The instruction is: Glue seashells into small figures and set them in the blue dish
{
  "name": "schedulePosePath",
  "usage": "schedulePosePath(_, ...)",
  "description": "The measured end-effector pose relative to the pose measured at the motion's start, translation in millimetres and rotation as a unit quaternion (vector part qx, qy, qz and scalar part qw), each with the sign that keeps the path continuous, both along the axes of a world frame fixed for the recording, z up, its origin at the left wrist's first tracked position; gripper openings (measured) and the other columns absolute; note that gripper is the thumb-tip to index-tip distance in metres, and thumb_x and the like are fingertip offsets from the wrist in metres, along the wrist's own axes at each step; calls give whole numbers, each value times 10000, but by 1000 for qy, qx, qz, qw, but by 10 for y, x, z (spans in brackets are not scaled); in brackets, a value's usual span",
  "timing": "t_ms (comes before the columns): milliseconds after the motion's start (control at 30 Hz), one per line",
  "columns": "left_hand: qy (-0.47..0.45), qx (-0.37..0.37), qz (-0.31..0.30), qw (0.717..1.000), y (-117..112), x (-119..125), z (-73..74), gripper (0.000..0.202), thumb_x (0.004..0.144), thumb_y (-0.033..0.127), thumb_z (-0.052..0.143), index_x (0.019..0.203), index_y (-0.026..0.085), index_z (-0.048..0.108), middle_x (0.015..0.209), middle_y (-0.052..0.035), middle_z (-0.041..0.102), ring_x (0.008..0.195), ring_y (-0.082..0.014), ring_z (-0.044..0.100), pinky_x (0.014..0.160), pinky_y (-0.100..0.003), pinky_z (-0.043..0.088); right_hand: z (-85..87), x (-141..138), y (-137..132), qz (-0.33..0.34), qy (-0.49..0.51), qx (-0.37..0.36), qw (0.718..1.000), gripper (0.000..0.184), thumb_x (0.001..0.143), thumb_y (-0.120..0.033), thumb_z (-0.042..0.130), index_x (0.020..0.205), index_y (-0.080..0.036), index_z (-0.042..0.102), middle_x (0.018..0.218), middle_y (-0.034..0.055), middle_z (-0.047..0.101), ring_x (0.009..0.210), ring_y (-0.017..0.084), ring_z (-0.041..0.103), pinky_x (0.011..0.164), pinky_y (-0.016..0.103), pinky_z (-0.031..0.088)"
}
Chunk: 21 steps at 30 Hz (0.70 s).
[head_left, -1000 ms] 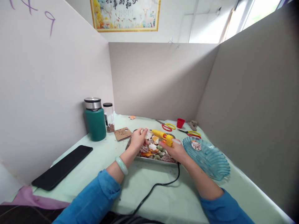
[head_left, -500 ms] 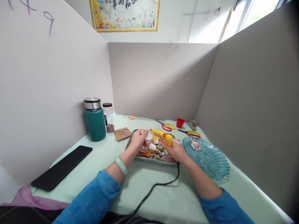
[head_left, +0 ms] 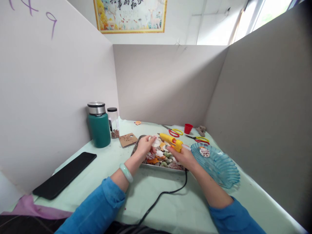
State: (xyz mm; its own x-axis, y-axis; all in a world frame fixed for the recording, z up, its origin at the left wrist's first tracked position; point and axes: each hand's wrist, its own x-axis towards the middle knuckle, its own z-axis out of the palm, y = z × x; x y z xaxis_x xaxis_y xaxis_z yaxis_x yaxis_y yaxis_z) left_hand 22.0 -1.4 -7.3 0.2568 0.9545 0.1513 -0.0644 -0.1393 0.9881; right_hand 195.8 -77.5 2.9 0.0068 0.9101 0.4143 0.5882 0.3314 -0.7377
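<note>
Between the thumb and fingers of my left hand (head_left: pixel 144 146) is a whitish seashell (head_left: pixel 156 141), held above the tray. My right hand (head_left: pixel 184 157) grips a yellow hot glue gun (head_left: pixel 172 141), its nozzle pointing left at the shell; a clear glue stick pokes out of its back. Whether the nozzle touches the shell I cannot tell. Below both hands lies a metal tray (head_left: pixel 161 168) full of shells and green and grey stones (head_left: pixel 164 164). A black cord (head_left: pixel 159 196) runs from under my right hand toward the table's front edge.
Left stand a green flask (head_left: pixel 98 130), a clear jar (head_left: pixel 112 122), a brown card (head_left: pixel 128 139) and a black slab (head_left: pixel 65 174). At right are a blue glass plate (head_left: pixel 219 169), two pairs of scissors (head_left: pixel 175 132) and a red cup (head_left: pixel 188 128). Grey panels (head_left: pixel 168 81) enclose the table.
The glue gun has shifted slightly right, its nozzle drawn back a little from the shell's middle. The shell is turned a bit more into view. My left arm stays put.
</note>
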Motion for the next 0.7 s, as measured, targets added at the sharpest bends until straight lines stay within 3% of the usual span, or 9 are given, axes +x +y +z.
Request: schedulePosePath(700, 50, 26, -13, 998, -12, 16, -14, 235, 840, 369, 521, 721, 167, 525, 353, 46, 520, 290, -91, 473, 348, -162, 326, -6, -14, 2, 17, -20, -5, 1000, 373, 790, -516, 542, 623, -183, 557, 473, -53, 395, 455, 93, 351, 429, 224, 296)
